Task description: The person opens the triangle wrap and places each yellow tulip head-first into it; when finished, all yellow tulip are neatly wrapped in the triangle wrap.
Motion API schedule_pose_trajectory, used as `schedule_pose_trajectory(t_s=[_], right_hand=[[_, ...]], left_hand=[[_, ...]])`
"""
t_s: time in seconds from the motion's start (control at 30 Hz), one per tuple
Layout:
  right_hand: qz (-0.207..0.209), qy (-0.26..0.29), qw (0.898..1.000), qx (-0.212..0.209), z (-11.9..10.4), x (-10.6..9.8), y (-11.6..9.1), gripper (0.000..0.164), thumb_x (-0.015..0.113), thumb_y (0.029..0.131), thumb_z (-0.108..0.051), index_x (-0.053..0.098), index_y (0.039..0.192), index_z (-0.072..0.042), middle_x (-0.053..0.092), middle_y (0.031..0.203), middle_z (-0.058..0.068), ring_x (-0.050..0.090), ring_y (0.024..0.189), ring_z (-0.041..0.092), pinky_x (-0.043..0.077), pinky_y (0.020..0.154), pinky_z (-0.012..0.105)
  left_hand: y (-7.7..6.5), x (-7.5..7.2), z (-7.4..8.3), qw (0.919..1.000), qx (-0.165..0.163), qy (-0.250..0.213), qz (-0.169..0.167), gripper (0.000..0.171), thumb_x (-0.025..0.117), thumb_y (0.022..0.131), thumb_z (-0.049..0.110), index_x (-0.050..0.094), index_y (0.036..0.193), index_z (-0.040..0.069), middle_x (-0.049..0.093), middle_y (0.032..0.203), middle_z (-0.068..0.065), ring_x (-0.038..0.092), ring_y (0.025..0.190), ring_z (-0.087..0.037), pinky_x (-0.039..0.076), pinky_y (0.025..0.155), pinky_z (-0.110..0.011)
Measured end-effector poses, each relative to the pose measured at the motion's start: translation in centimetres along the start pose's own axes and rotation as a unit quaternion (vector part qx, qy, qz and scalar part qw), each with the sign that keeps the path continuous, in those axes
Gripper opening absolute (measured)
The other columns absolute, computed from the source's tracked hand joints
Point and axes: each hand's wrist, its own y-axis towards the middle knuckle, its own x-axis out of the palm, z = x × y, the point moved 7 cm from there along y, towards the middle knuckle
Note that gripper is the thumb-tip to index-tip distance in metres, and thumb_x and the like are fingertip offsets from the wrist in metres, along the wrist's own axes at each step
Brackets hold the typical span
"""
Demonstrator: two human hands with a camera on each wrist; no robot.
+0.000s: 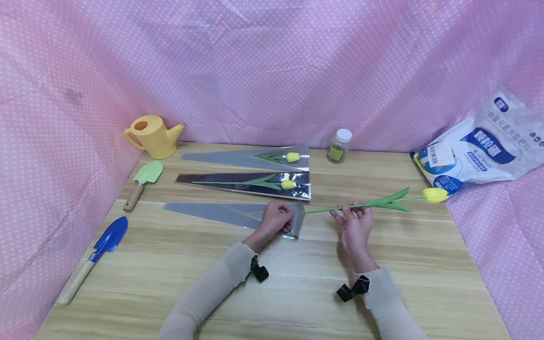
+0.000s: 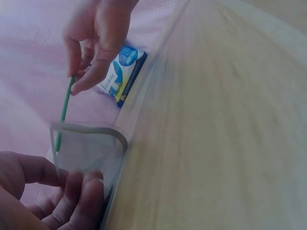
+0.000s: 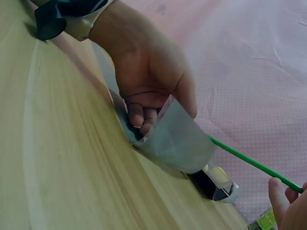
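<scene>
My right hand pinches the green stem of a yellow artificial tulip, whose bloom points right. The stem's lower end reaches into the open mouth of a clear flower sleeve; in the left wrist view the stem overlaps the sleeve's rim. My left hand grips the sleeve near its wide end, fingers curled at the edge. In the right wrist view the sleeve's mouth stands spread apart beside the left fingers. Behind it lie two more sleeves, one dark and one clear, each with a yellow tulip inside.
At the left are a yellow watering can, a green trowel and a blue trowel. A white-capped bottle stands at the back. A white and blue bag leans at the right against the pink dotted cloth.
</scene>
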Motion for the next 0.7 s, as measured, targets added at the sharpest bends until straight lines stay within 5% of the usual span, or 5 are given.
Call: schedule_pose_trajectory(t_s=[0.27,0.7], right_hand=[[0.004,-0.034,0.999,-0.029,0.1,0.1,-0.3,0.024,0.054,0.094,0.011,0.039,0.112,0.004,0.05,0.092,0.003,0.066,0.084,0.016,0.063,0.076,0.034],[-0.001,-0.077,0.997,-0.025,1.5,0.8,-1.2,0.029,0.06,0.095,0.004,0.042,0.115,-0.006,0.049,0.101,0.003,0.063,0.092,0.014,0.063,0.08,0.032]], left_hand=[[-1.0,0.3,2.3,0.9955,0.07,0.063,0.008,0.007,0.059,0.086,-0.001,0.065,0.087,-0.002,0.062,0.06,-0.004,0.056,0.044,-0.011,0.051,0.044,-0.025],[-1.4,1.6,5.4,0.9748,0.162,0.145,0.05,0.009,0.063,0.084,0.0,0.072,0.087,-0.001,0.071,0.069,-0.014,0.055,0.047,-0.005,0.05,0.049,-0.02]])
